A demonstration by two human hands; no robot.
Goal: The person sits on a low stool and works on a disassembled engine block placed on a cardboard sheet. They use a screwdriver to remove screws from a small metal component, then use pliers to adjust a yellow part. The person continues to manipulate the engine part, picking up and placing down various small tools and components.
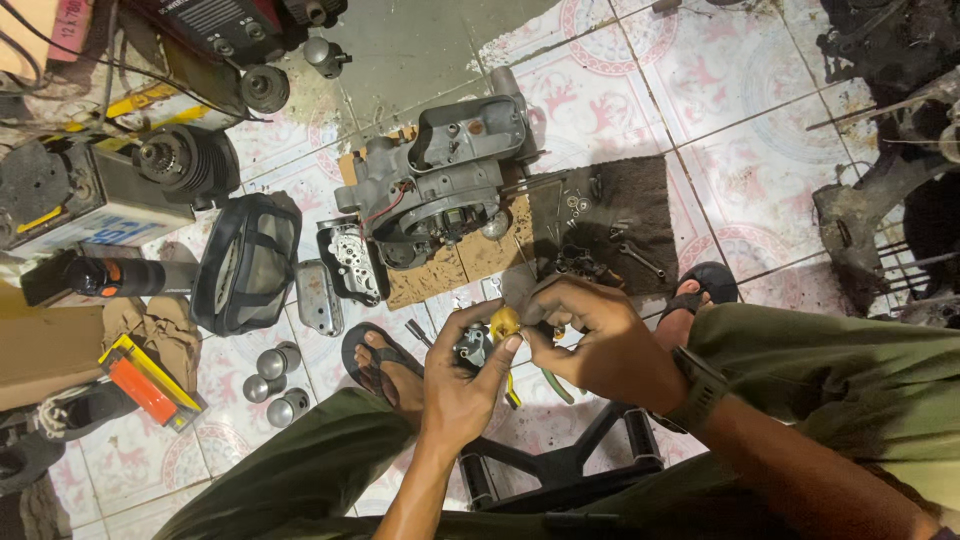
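I see both hands at lower centre: left hand [462, 385] gripping a small dark part [472, 347], right hand [600, 340] pinching its yellow piece [505, 321], above patterned floor tiles [720, 90]; engine case [440, 180] on cardboard [470, 262] beyond.

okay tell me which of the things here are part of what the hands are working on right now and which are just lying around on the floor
In hand:
left hand grips a small dark metal part
right hand pinches a yellow piece on it

Lying about:
engine case on cardboard
wrench and small bits on the dark cloth
three metal cylinders
black mesh cover
orange and yellow box
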